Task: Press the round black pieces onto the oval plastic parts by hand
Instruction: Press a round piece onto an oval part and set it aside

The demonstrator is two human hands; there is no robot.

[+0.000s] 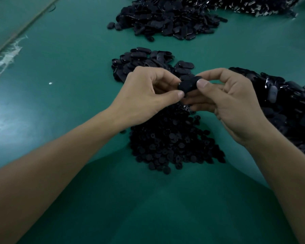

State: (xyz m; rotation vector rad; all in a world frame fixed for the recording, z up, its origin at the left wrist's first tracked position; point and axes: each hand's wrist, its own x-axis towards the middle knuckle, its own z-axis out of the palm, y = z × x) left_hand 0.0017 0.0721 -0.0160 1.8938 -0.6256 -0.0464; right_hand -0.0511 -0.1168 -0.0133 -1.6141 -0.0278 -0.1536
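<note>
One black oval plastic part [189, 85], matte, pinched

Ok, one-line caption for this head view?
Over a pile of round black pieces on a green table, left hand and right hand pinch one oval plastic part.

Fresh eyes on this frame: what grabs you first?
Two bare hands meet mid-frame, the left hand and right hand both pinching one small black part above the green table. Right beneath them lies a heap of round pieces, with piles of oval parts behind the hands, at far right and along the top edge.
</note>
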